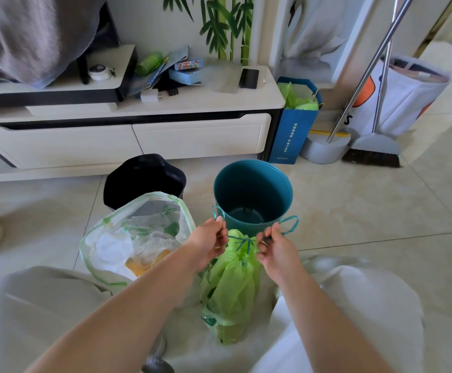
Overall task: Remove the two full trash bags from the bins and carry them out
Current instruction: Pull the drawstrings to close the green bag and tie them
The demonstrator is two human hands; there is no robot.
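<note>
A green trash bag [231, 289] stands on the floor between my knees, its neck cinched by a blue drawstring [242, 242]. My left hand [208, 243] and my right hand [276, 249] each pinch one end of that drawstring and pull it apart sideways. To the left, a white trash bag [128, 238] with green trim sits open on the floor, holding paper and something yellow. Behind the bags stand a teal bin [253, 192], empty inside, and a black bin [144, 179].
A white TV cabinet [138, 135] runs along the wall behind the bins. To its right are a blue paper bag [292, 130] with green filling, a grey dustpan [324, 149], a broom [372, 152] and a white fabric basket [405, 100]. Tiled floor lies open to the right.
</note>
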